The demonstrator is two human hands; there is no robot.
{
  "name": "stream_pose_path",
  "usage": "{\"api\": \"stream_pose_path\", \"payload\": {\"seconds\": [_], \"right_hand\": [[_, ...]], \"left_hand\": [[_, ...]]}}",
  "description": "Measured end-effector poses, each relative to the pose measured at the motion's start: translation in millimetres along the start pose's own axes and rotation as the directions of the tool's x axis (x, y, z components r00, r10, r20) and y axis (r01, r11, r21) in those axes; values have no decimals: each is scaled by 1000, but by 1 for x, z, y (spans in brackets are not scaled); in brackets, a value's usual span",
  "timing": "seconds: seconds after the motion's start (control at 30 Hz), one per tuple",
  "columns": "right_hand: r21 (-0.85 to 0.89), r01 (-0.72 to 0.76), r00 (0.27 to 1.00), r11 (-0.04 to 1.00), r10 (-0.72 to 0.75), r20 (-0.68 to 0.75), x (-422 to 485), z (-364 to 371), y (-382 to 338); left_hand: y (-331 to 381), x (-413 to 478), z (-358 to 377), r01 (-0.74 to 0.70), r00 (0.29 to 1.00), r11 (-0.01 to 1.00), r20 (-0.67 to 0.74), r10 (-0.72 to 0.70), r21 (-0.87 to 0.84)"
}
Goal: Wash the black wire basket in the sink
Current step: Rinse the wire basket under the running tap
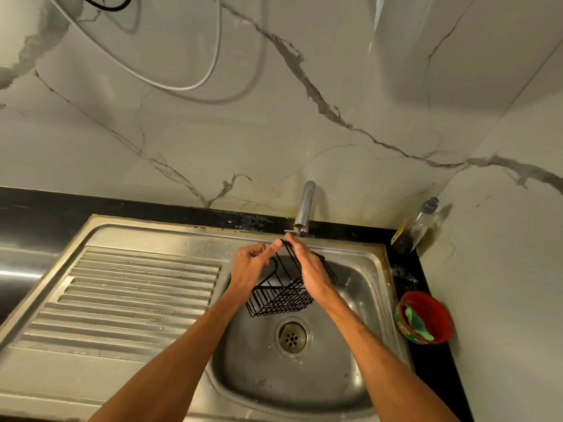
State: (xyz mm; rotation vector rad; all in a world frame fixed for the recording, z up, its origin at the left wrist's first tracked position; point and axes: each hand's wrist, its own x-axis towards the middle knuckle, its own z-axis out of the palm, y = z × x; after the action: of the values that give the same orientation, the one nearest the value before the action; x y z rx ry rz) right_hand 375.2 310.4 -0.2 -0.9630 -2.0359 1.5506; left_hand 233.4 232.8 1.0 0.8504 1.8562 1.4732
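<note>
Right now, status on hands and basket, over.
Left hand grips rim of black wire basket. Right hand flat against its side, fingers straight. Basket held tilted over sink bowl, below tap. No other item in bowl.

The scene is viewed closely from head height, angled forward and down; the sink [259, 370] is framed lower centre, the wall [274, 117] above.

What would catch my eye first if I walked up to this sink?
A black wire basket held tilted over the steel sink, just below the tap: the left hand grips its top edge, the right hand lies flat along it. After that, the red tub on the dark counter to the right of the sink.
</note>
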Motion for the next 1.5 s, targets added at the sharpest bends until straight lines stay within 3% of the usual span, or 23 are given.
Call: {"api": "stream_pose_path", "payload": {"seconds": [0.1, 0.27, 0.33, 0.4, 0.47, 0.53, 0.67, 0.77, 0.87, 0.93, 1.03, 1.07, 1.2, 1.27, 1.33, 1.37, 1.5], "right_hand": [[-76, -48, 999, 996, 46, -28, 11, -19, 10], [-250, -72, 997, 966, 64, -41, 25, -31, 1], [-281, -75, 997, 957, 61, -56, 25, -31, -5], [-351, -65, 997, 934, 43, -69, 25, -28, -9], [-450, -59, 996, 891, 26, -79, 24, -24, -15], [-487, -24, 995, 873, -28, -99, 25, -21, -20], [-543, 70, 960, 837, -204, -190, 20, -18, -7], [-625, -45, 961, 779, -138, -240, 4, -6, 5], [-734, 117, 981, 669, -195, -22, -12, 24, 0], [-744, 161, 972, 648, -235, 6, -8, 18, 5], [-759, -67, 987, 648, -66, -144, 4, -11, 16], [-763, -82, 989, 641, -41, -141, 3, -10, 14], [-783, 202, 970, 589, -232, 76, -7, 21, 3], [-779, 107, 980, 618, -198, -23, 2, 6, 9], [-725, -104, 985, 681, -31, -169, 7, -14, 13], [-719, -122, 986, 684, 1, -167, 6, -15, 11], [-788, 210, 969, 579, -234, 86, 0, 13, -1]], "left_hand": [[0, -8, -4, -29, 999, 996, 40, 32, -89], [6, -7, -11, 50, 999, 969, 24, -45, -240], [15, 2, -13, 1, 998, 989, 63, 8, -147], [24, 15, -13, -102, 986, 993, 142, 91, 66], [30, 25, -9, -212, 965, 925, 219, 145, 317], [33, 29, -6, -269, 953, 875, 244, 180, 402], [28, 29, -7, -257, 956, 937, 205, 211, 237], [18, 25, -4, -157, 978, 981, 154, 139, 111], [9, 19, -3, -71, 989, 997, 127, 73, -20], [4, 15, -2, -28, 989, 997, 140, 37, -66], [1, 10, -5, 16, 990, 998, 139, -6, -68], [1, 11, -5, 18, 991, 997, 130, -9, -72], [3, 15, -8, 30, 990, 992, 139, -13, -123], [3, 13, -9, 50, 989, 990, 147, -31, -131], [2, 11, -12, 77, 990, 990, 125, -62, -116], [2, 11, -13, 92, 991, 988, 112, -78, -125], [6, 15, -20, 117, 991, 976, 92, -101, -184]]}}
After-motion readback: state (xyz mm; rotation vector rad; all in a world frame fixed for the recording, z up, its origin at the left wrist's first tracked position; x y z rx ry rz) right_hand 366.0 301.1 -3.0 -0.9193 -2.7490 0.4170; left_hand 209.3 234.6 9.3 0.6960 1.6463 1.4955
